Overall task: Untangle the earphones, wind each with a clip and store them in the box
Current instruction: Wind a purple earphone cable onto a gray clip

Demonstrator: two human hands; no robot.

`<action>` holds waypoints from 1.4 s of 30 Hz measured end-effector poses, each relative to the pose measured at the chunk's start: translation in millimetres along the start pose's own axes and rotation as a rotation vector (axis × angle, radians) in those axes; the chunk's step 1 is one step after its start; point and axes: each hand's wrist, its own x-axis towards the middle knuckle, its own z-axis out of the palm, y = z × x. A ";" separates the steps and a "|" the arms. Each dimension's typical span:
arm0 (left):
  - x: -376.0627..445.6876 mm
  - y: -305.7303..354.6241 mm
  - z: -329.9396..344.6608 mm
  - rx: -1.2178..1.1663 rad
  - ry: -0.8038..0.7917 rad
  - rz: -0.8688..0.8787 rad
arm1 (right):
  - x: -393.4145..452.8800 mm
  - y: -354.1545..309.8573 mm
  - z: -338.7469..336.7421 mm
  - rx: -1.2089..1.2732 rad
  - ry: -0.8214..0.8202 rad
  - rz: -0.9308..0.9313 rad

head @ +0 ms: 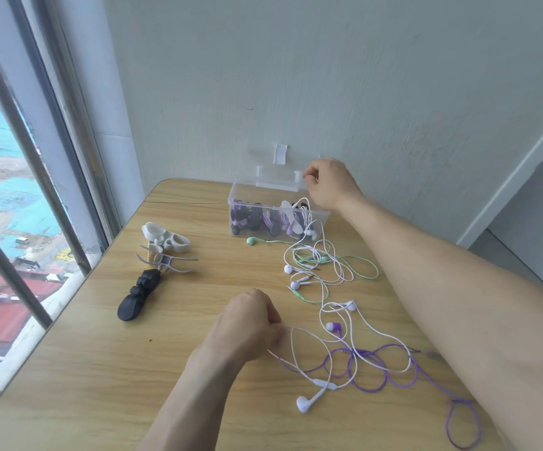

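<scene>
A clear plastic box [236, 206] stands at the table's far side with its lid [263, 164] raised; it holds several wound earphones on purple, black and white clips. My right hand [327, 182] pinches the lid's right edge. My left hand [250, 320] is curled near the table's middle and holds the cable of a white earphone [305, 400]. That white cable is tangled with a purple earphone [335, 327]. Another white earphone [288, 269] and a green earphone [251, 241] lie tangled in front of the box.
Spare winder clips lie at the left of the wooden table [101, 369]: white ones [166, 239], a pale grey one [169, 263] and black ones [136, 297]. A window with bars [29, 190] runs along the left edge. A wall stands right behind the box.
</scene>
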 end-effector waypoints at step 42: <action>-52.2 28.6 8.0 -0.477 0.400 0.162 | -269.1 -15.5 -33.0 0.496 -0.271 0.172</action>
